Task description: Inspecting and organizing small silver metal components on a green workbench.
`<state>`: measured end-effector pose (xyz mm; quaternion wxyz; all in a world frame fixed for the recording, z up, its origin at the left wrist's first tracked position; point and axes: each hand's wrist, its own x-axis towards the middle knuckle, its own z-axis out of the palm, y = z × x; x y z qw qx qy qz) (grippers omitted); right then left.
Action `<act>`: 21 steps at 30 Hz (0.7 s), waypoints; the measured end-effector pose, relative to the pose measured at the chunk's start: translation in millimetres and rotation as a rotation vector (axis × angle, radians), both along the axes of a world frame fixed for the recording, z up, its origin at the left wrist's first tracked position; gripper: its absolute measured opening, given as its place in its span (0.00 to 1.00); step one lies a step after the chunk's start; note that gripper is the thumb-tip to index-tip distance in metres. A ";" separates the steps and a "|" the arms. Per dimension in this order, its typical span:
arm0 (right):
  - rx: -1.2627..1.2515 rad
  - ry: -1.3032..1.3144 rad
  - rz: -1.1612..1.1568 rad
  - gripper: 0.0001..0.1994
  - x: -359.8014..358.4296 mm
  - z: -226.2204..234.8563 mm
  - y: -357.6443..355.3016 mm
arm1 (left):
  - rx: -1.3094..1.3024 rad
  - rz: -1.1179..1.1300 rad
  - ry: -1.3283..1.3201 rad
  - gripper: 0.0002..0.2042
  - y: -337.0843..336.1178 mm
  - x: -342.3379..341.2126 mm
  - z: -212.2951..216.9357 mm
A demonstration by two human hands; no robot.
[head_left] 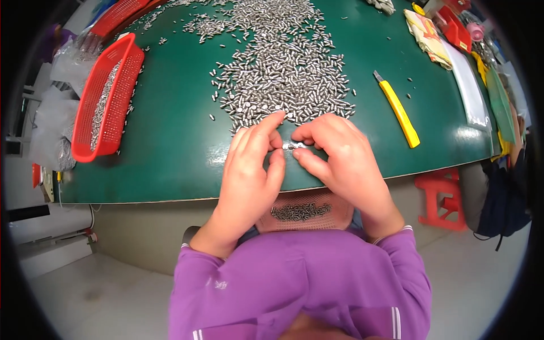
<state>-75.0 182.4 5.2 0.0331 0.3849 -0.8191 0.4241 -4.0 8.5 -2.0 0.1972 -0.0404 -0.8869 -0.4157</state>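
Observation:
Both of my hands meet over the near edge of a green table. Between their fingertips is a short row of small shiny metal pieces [292,146]. My left hand [249,156] is curled, thumb and a bent finger at the row's left end, its index finger reaching toward the pile. My right hand [343,150] has thumb and index finger around the row's right end. Just beyond my fingers spreads a big pile of small pointed metal pins [283,68]. Several rounder, brighter pieces [255,107] lie along its near side. The exact shape of the held pieces is too small to tell.
A red perforated basket [137,59] holding metal pieces stands at the left. On the right lies a yellow box cutter [401,116], blade out. Below the table edge, a pink basket [272,222] with more pieces sits at my lap. A red stool [430,198] stands at the lower right.

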 end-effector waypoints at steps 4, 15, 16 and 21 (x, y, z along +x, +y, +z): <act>-0.007 0.030 -0.002 0.12 -0.1 3.0 -2.2 | 0.065 -0.015 0.000 0.28 -0.3 -0.8 -0.9; 0.060 0.068 0.201 0.10 9.8 6.7 6.4 | 0.227 0.046 0.053 0.35 -3.3 -4.6 -14.1; 0.074 0.036 0.258 0.09 14.6 10.9 12.6 | 0.187 0.058 0.031 0.35 -2.8 -2.8 -9.8; 0.086 -0.113 0.342 0.13 21.4 31.1 28.9 | -0.055 0.042 -0.029 0.33 2.3 -5.1 3.4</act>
